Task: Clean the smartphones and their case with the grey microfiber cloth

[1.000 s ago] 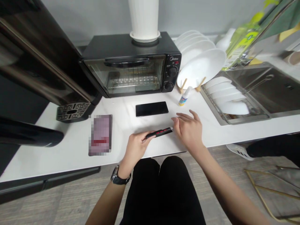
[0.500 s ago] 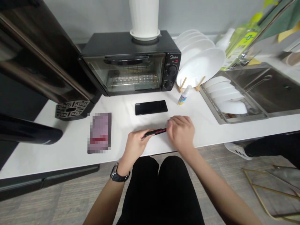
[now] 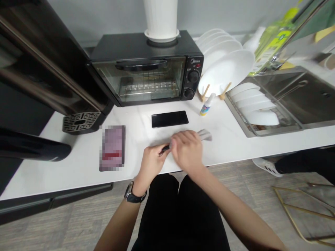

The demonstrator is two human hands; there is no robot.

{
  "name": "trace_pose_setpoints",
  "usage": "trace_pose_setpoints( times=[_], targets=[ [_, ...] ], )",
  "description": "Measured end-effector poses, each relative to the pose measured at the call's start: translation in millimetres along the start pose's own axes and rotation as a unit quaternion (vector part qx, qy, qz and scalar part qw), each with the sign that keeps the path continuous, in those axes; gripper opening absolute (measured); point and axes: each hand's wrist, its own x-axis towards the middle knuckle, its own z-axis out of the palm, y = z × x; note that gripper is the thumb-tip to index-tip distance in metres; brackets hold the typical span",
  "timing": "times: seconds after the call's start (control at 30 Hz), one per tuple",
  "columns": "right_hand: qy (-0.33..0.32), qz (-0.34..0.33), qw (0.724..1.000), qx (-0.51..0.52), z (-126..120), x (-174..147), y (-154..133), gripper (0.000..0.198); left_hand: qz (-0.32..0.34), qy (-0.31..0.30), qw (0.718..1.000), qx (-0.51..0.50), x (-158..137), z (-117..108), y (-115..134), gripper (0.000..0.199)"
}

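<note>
Just above the counter's front edge, my left hand (image 3: 152,161) is closed on one end of a thin black object (image 3: 164,149) that looks like a phone case. My right hand (image 3: 188,149) is closed around a grey cloth (image 3: 206,135), whose loose end sticks out to the right. It presses the cloth over the case and covers most of it. Behind my hands a black phone (image 3: 170,119) lies flat with its dark screen up. A small spray bottle (image 3: 206,106) stands to the right of the phone.
A toaster oven (image 3: 142,69) with a white pot (image 3: 161,21) on top backs the counter (image 3: 78,174). On the left are a drinks machine (image 3: 81,122) and a pixelated purple rectangle (image 3: 113,146). Racked plates (image 3: 225,73), bowls (image 3: 258,104) and a sink (image 3: 314,94) lie right.
My right hand has slid left along the case toward my left hand, and the grey cloth's end now shows behind it. My left hand stays about where it was.
</note>
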Motion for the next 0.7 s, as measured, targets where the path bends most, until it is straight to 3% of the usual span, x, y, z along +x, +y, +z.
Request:
trace_pose_setpoints(
  times=[0.07, 0.13, 0.27, 0.33, 0.43, 0.53, 0.63, 0.7],
  targets=[
    [-0.004, -0.070, 0.997, 0.029, 8.6, 1.1, -27.3, 0.035, 0.016, 0.010, 1.000, 0.018, -1.2, -1.5, -3.5, 0.026],
    [-0.012, -0.111, 0.993, 0.032, 6.6, 0.3, -22.5, 0.038, 0.016, 0.006, 1.000, 0.018, -1.1, -2.5, -3.5, 0.028],
    [-0.011, -0.038, 0.999, -0.022, -14.5, -1.9, 40.3, 0.040, -0.011, -0.017, 0.999, -0.029, 2.1, -1.2, 4.8, 0.016],
    [-0.002, 0.002, 1.000, -0.031, -15.9, -0.6, 45.0, 0.042, -0.013, -0.019, 0.999, -0.037, 2.6, -0.5, 6.7, 0.016],
    [-0.002, -0.010, 1.000, 0.006, -0.5, 1.3, 0.0, 0.038, -0.001, -0.008, 1.000, -0.006, 0.3, -0.9, 1.3, 0.021],
    [-0.020, -0.099, 0.994, 0.026, 10.0, 0.8, -34.8, 0.037, 0.007, -0.001, 1.000, 0.020, -2.4, -2.3, -6.0, 0.027],
    [-0.023, -0.130, 0.991, -0.006, -1.6, -2.8, -0.6, 0.038, 0.002, -0.006, 1.000, 0.009, -1.4, -1.8, -4.6, 0.024],
    [-0.009, -0.063, 0.996, -0.057, -13.4, -4.7, 36.8, 0.041, -0.007, -0.011, 1.000, -0.013, 0.7, -0.5, 0.1, 0.018]
  ],
)
